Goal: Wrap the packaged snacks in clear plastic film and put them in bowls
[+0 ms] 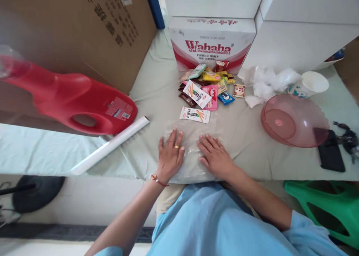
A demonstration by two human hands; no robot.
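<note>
My left hand (170, 153) lies flat with its fingers stretched forward, a ring on one finger and a red bracelet at the wrist. Across from it, my right hand (214, 155) also rests flat, fingers slightly spread. Under and between both palms is a thin clear plastic bag (192, 165), smoothed on the cloth near the table's front edge. Just beyond the fingertips lies a white snack packet (195, 114) with pictures of sticks on it. Behind that sits a pile of small wrapped snacks (209, 84) in several colours. Neither hand grips anything.
Left stand a red detergent bottle (84, 98), a white roll (112, 145) and a large cardboard box (112, 35). A Wahaha carton (210, 42) stands behind. Right are crumpled plastic bags (263, 84), a paper cup (314, 84), a pink bowl (294, 119), a phone (331, 155) and keys (349, 140).
</note>
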